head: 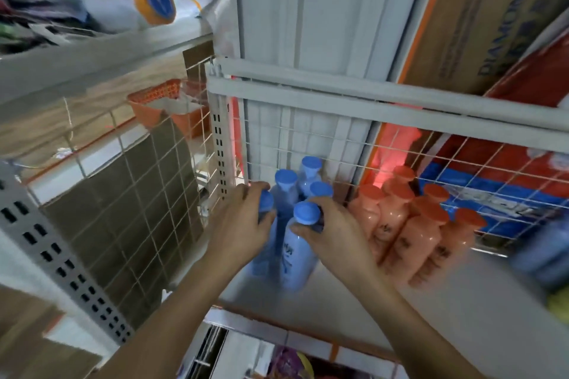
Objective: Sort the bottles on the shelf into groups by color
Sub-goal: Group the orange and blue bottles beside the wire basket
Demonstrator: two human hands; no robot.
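Shelf (415, 317): white board, carries all the bottles.
Step in hand, as a judgement: closing up the blue group. It is best done by sliding each bottle upright, gripped at the neck, with the blue group kept clear of the orange bottles so nothing topples or mixes.
Right hand (332, 231): fingers curled round the neck of the nearest blue bottle (300, 252).
Left hand (243, 218): curled round the cap of the second blue bottle (266, 201), at the left.
Other blue bottles (286, 181): three, close behind.
Orange bottles (409, 224): cluster just beside, right.
Wire grid (338, 144): far back.
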